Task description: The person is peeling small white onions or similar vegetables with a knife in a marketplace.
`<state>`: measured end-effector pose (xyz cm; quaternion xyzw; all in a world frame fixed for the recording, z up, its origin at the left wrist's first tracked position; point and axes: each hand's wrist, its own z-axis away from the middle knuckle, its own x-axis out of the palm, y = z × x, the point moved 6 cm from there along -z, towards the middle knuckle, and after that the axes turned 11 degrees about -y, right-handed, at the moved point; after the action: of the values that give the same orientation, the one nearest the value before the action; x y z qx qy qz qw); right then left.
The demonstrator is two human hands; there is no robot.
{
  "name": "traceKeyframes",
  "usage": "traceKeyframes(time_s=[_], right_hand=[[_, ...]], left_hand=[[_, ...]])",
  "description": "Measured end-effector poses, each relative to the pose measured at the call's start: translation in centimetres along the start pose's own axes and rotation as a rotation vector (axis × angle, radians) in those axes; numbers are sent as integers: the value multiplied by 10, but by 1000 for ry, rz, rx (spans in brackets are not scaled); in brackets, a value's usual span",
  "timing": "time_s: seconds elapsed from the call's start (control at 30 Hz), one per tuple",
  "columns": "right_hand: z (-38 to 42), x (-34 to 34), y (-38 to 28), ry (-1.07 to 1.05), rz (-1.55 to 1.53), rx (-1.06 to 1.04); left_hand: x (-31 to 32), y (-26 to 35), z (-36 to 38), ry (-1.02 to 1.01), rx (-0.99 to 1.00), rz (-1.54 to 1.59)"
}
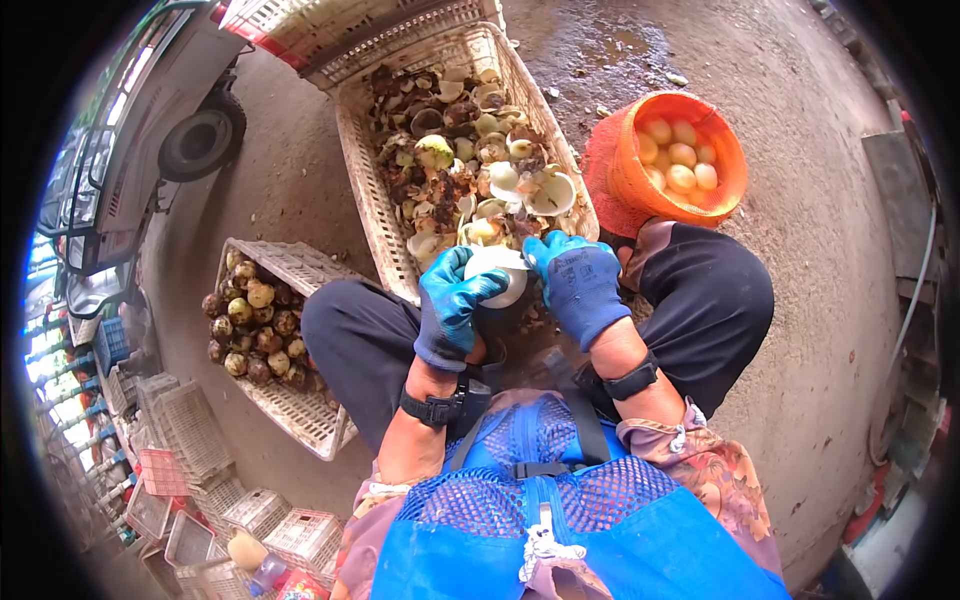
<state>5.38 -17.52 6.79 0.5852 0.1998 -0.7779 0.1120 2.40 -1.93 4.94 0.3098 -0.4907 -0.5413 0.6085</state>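
Both hands [520, 285], gloved with illegible print, grip a white fruit [497, 270].

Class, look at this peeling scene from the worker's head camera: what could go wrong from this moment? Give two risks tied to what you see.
Both gloved hands, left hand and right hand, close on one white peeled fruit; the wet-looking gloves could let it slip onto the dirty floor. The crate of peelings looks heaped, so scraps may spill toward the orange bucket of peeled fruit.

Soft, even daylight fills the scene, casting only faint shadows beneath the crates [290, 400] and the person's legs. A strong fisheye bend curves the edges inside a black vignette, with overexposed glare at far left; the centre stays sharp.
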Motion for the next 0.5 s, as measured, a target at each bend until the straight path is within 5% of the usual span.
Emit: traceKeyframes(time_s=[0.13,0.33,0.43,0.5], right_hand=[[1,-2,3,32,9,-23],[-3,3,33,-74,-116,234],[-5,11,29,65,-521,125],[-13,24,21,128,-1157,42]], left_hand=[[-2,3,3,4,-33,-21],[-13,14,10,47,-48,58],[-15,14,9,53,-19,154],[-8,20,12,46,-30,63]])
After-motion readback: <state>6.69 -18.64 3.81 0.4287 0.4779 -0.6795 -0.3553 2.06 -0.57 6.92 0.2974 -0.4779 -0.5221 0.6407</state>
